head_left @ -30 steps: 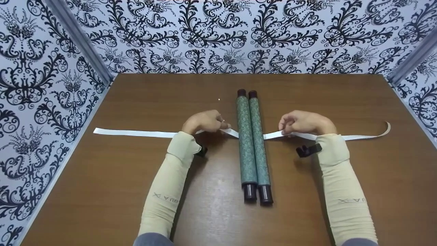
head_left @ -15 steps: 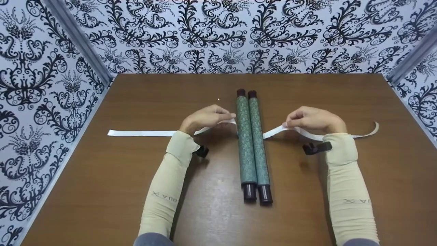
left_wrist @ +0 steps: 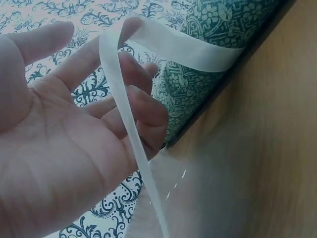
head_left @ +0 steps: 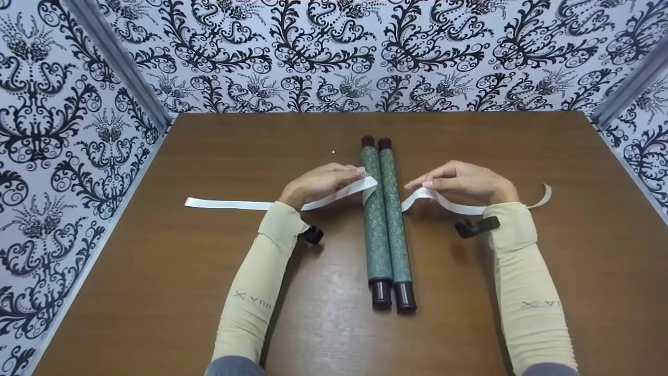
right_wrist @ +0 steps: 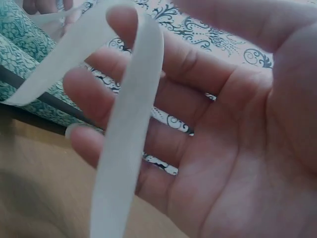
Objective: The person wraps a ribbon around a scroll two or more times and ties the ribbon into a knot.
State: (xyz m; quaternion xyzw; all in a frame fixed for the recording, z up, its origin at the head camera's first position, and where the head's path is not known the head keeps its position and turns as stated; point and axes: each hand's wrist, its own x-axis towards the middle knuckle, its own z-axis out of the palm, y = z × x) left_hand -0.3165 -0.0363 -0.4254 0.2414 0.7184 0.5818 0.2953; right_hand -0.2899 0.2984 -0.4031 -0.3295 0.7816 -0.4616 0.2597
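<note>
Two scrolls with green floral covering and dark end knobs lie side by side on the table. A white ribbon runs beneath them and out to both sides. My left hand, beside the left scroll, carries its part of the ribbon draped over the index finger; in the left wrist view the thumb stands apart. Right of the scrolls, my right hand lifts the other ribbon part in a loop over its index fingertip, fingers loosely bent, thumb away from it.
A brown wooden table carries everything. Patterned black-and-white walls enclose its back and sides. A black wrist mount sticks out from the right sleeve, another from the left.
Both hands have lifted the ribbon off the table. The left part now reaches over the left scroll's edge, and both loose ends have slid inward toward the scrolls, which stayed put.
</note>
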